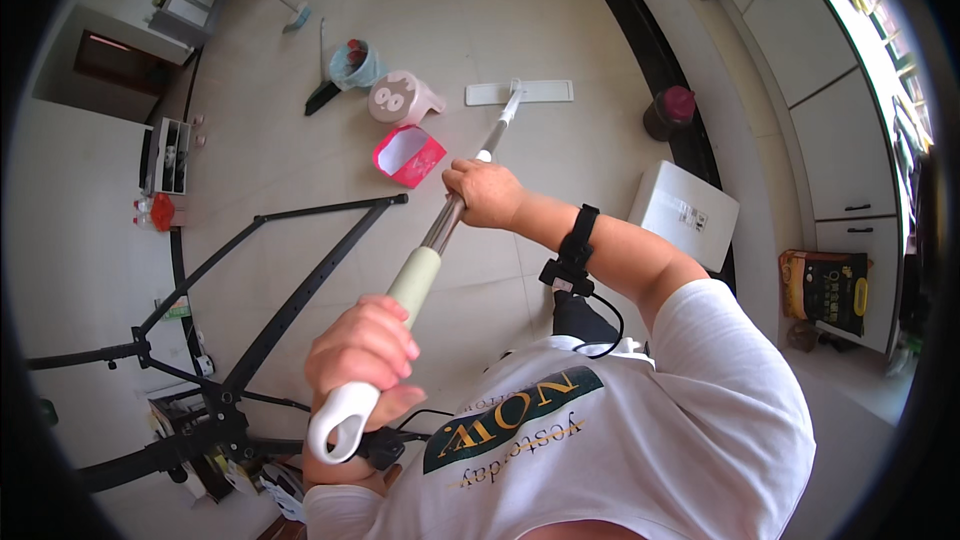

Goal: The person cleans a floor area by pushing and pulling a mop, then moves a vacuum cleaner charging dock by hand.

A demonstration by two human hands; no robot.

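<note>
A flat mop runs diagonally ahead of me, its metal pole rising from the tiled floor towards my body. Wrapped around the pale green grip near the top end is my left hand. The white hanging loop sticks out below that hand. Farther down, my right hand grips the bare metal pole, with a black strap and small device on its forearm. The white rectangular mop head rests flat on the floor; its underside is hidden.
A pink-and-white bin-like container, a pink stool, a lined bucket and a broom stand left of the mop head. A black metal frame spans my left. A white box and dark lidded container are right.
</note>
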